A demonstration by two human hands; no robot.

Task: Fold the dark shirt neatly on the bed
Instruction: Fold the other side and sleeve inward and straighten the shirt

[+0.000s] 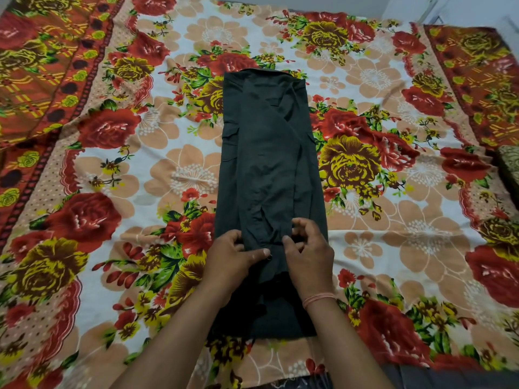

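Observation:
The dark shirt (266, 164) lies on the bed as a long narrow strip, its sides folded inward and its length running away from me. Both hands rest on its near part. My left hand (233, 256) pinches a bunched fold of the fabric from the left, thumb on top. My right hand (307, 254) grips the same bunched fabric from the right, fingers curled; a thin pink thread circles that wrist. The shirt's nearest end, below the hands, lies flat between my forearms.
A floral bedsheet (126, 164) with red and yellow roses covers the bed. A patterned cushion edge (509, 164) shows at the right. A pale wall (449, 9) lies beyond the bed's far right corner.

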